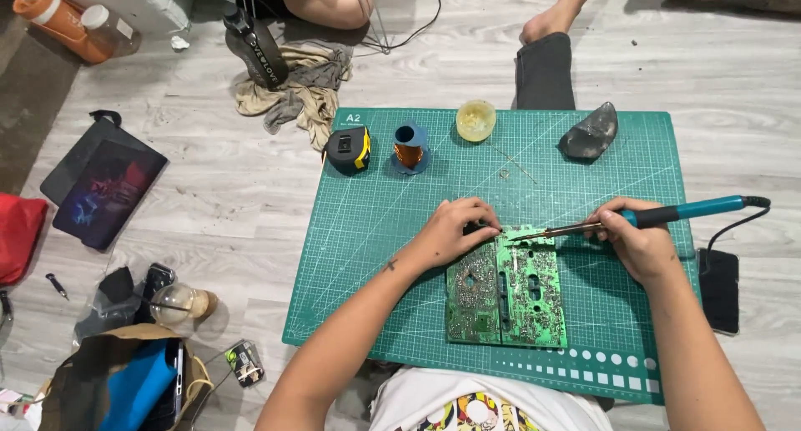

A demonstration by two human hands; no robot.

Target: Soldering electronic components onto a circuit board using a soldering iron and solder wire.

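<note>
The right hand (638,243) pinches a teal soldering iron (659,216), tip toward nine o'clock on the green circuit board (506,287); left hand (457,231) fingertips curl over something hidden at the board's twelve o'clock edge.

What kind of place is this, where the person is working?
Probably a room at home, used as a makeshift electronics bench. The green cutting mat lies on a wooden floor, the right hand holds a soldering iron to a circuit board, and clothes lie nearby.

A home floor turned workbench: wood-look flooring (250,189), crumpled clothes (304,89), green cutting mat (375,222).
</note>
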